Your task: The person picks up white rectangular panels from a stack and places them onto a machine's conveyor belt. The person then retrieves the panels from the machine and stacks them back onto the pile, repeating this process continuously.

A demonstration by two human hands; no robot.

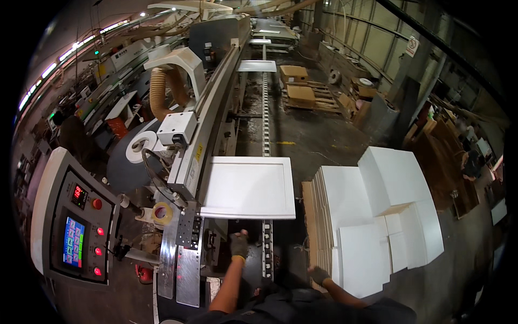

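Observation:
A white panel (247, 186) with a raised border lies flat, its left end at the edge-banding machine (183, 178) and its right part over the roller rail (266, 132). My left hand (238, 245), in a dark grey glove with bare fingertips, is just below the panel's near edge, left of the rail. Nothing shows in it, and its fingers look loosely apart. Gloved as well, my right hand (319, 276) is low, by the near left corner of the stacked white panels (356, 200). Its fingers are too small and dark to make out.
A control panel (75, 227) with a lit screen stands at the left. Beside the machine bed sits a roll of yellowish tape (161, 213). Farther along the rail lies another white panel (257, 66). Cardboard boxes (300, 95) rest on a wooden pallet (324, 102) beyond.

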